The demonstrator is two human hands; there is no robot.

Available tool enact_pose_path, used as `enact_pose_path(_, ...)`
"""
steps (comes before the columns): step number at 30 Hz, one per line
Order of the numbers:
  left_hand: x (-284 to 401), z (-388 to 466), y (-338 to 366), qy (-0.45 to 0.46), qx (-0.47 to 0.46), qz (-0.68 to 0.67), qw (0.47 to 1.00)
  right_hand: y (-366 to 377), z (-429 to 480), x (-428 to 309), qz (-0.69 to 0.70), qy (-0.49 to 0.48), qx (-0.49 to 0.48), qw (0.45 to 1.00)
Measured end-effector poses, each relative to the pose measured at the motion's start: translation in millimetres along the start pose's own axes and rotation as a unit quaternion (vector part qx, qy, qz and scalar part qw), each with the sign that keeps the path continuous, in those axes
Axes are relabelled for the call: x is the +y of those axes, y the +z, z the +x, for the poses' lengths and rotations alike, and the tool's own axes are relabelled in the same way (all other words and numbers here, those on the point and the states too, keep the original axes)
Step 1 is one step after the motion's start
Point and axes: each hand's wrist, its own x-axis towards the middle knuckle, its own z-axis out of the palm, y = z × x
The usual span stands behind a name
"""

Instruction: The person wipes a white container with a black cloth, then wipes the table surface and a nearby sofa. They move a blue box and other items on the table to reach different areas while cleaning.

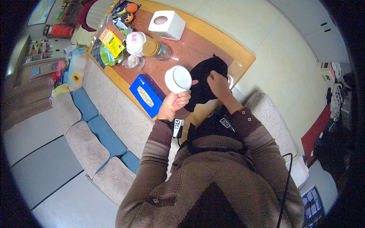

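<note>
My left hand (178, 101) is wrapped around the lower side of a white, short cylindrical object (178, 79). Its pale round end faces up toward me; what kind of object it is cannot be made out. One fingertip shows past its right side. A black cloth (204, 85) lies bunched over the near corner of the wooden table, just right of that object. On the cloth rests my right hand (219, 84), its fingers curled into the fabric and the fingertips partly hidden.
A blue tissue box (148, 95) sits left of my left hand. Farther back stand a gold-lidded jar (158, 50), a white round container (136, 42), a white tissue box (168, 25) and a green bowl (109, 58) holding packets. A patterned sofa (122, 99) borders the table (196, 42).
</note>
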Motion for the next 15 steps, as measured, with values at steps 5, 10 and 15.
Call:
enact_pose_path(5,0,-2,-4,-0.040,0.018,-0.019,0.999,9,15,3,0.169,0.003,0.024,0.985)
enact_pose_path(10,-6,6,-24,-0.087,0.013,-0.016,0.996,3,5,-17,0.184,0.012,-0.061,0.981)
enact_pose_path(15,-10,14,-34,-0.142,0.045,0.022,0.989,-4,-5,-32,0.102,-0.175,-0.026,0.979)
